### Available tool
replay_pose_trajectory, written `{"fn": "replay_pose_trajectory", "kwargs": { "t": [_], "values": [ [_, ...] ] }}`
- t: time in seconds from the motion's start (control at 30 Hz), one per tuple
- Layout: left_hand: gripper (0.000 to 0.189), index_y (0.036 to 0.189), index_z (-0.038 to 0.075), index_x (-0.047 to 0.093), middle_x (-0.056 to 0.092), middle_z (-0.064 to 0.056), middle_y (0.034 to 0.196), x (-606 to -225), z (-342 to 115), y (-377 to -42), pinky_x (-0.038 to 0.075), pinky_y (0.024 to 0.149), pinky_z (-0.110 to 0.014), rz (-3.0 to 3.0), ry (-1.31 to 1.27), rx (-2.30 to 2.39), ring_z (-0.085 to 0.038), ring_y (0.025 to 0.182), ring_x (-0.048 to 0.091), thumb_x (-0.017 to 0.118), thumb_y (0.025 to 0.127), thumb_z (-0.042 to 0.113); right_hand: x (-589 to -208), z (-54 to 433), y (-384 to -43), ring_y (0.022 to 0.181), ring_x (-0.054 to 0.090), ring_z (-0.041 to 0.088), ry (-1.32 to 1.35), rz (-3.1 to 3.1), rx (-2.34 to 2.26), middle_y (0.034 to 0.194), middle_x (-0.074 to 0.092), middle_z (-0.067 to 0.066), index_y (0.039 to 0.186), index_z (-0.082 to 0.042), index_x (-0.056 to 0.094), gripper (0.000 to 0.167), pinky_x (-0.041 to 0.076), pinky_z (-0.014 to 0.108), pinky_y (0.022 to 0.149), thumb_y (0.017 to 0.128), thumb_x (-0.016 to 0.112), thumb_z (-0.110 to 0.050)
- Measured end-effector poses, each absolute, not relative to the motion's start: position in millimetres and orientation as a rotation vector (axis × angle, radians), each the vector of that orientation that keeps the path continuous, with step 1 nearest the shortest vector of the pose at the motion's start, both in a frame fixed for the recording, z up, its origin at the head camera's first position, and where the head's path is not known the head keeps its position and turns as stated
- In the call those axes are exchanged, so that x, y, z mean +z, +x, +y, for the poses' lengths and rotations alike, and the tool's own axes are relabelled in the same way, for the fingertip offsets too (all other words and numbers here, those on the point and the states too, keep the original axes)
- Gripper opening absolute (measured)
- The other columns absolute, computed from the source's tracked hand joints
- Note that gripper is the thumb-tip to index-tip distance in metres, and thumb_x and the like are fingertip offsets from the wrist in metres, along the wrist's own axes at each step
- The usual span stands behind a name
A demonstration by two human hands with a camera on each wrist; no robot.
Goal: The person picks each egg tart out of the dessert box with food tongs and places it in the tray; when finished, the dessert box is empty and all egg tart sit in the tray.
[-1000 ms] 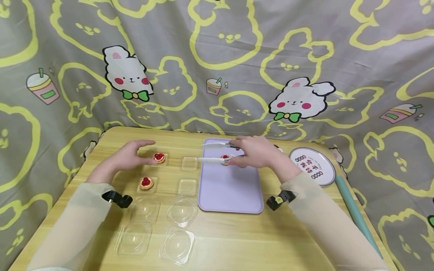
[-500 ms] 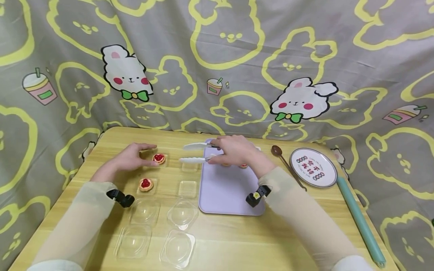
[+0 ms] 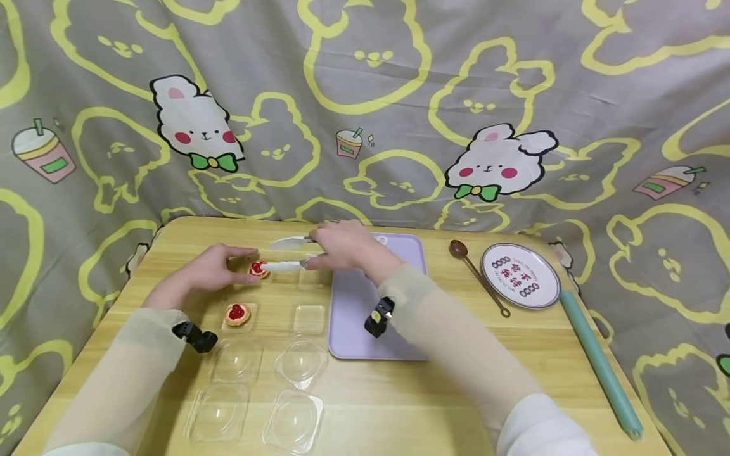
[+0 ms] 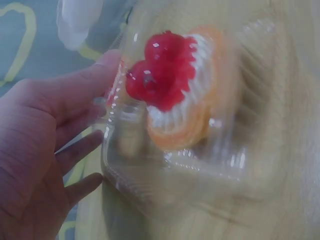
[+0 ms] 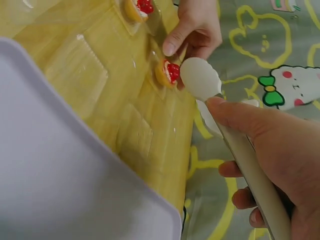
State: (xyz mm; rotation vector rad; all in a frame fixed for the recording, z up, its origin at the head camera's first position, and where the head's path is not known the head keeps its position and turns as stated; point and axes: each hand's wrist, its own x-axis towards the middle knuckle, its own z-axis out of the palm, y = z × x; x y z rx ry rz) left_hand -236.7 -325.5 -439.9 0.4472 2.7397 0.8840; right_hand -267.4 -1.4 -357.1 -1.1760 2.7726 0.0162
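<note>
My right hand (image 3: 342, 247) grips a pair of tongs (image 5: 250, 170) with white scalloped tips, spread apart, beside a cherry-topped tart (image 3: 258, 270) at the back left. My left hand (image 3: 211, 266) is around that tart's small clear base, thumb on the near side and fingers beyond; firm contact is unclear. In the left wrist view, my left hand (image 4: 45, 135) has extended fingers near a clear container with a tart (image 4: 175, 90) in it. Another tart (image 3: 237, 315) sits on a clear base nearer the front. The purple tray (image 3: 353, 335) lies beneath my right forearm, which hides part of it.
Clear square base (image 3: 310, 319) lies left of the tray. Several clear domed lids (image 3: 293, 421) stand at the front left. To the right are a brown spoon (image 3: 479, 278), a white plate (image 3: 521, 275) with red print and a green roll (image 3: 601, 364). A patterned curtain (image 3: 399, 114) hangs behind.
My right hand has carried the tongs leftward from over the tray to the back left tart. The brown spoon shows fully now. My left hand has stayed nearly in place.
</note>
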Motion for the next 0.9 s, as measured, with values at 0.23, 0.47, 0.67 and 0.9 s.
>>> {"fn": "replay_pose_trajectory", "kwargs": {
  "t": [0.23,0.47,0.67,0.9],
  "values": [
    [0.086,0.153,-0.002,0.052,0.06,-0.027,0.145,-436.7,-321.3,-236.7,0.044,0.087,-0.045,2.737,0.457,0.863,-0.025,0.076,0.05,0.087,0.089,0.043,-355.4,-33.7,-267.8,0.108,0.064,0.021,-1.158,2.761,0.221,0.129,0.066,-0.005,0.134,-0.023,0.068,0.059,0.052,0.042,0.094,0.098,0.062,-0.069],
    [0.085,0.154,-0.001,0.051,0.055,-0.029,0.148,-435.3,-321.2,-234.1,0.044,0.081,-0.042,2.719,0.419,0.862,-0.025,0.078,0.05,0.087,0.089,0.042,-350.2,-54.1,-266.0,0.095,0.065,0.019,-1.17,2.746,0.298,0.11,0.068,-0.007,0.114,-0.024,0.07,0.044,0.054,0.042,0.085,0.095,0.071,-0.064],
    [0.085,0.154,-0.003,0.05,0.05,-0.029,0.152,-434.9,-321.4,-232.6,0.043,0.091,-0.047,2.702,0.413,0.872,-0.033,0.104,0.056,0.086,0.09,0.041,-348.3,-64.2,-266.4,0.095,0.064,0.017,-1.146,2.736,0.319,0.104,0.068,-0.01,0.11,-0.025,0.069,0.042,0.054,0.042,0.084,0.094,0.072,-0.064],
    [0.087,0.156,-0.001,0.048,0.059,-0.027,0.145,-435.1,-321.0,-232.3,0.044,0.083,-0.041,2.694,0.397,0.878,-0.024,0.077,0.048,0.085,0.09,0.043,-350.9,-64.9,-268.7,0.096,0.064,0.016,-1.185,2.709,0.321,0.106,0.067,-0.011,0.114,-0.025,0.068,0.043,0.055,0.041,0.088,0.096,0.069,-0.064]
  ]
}}
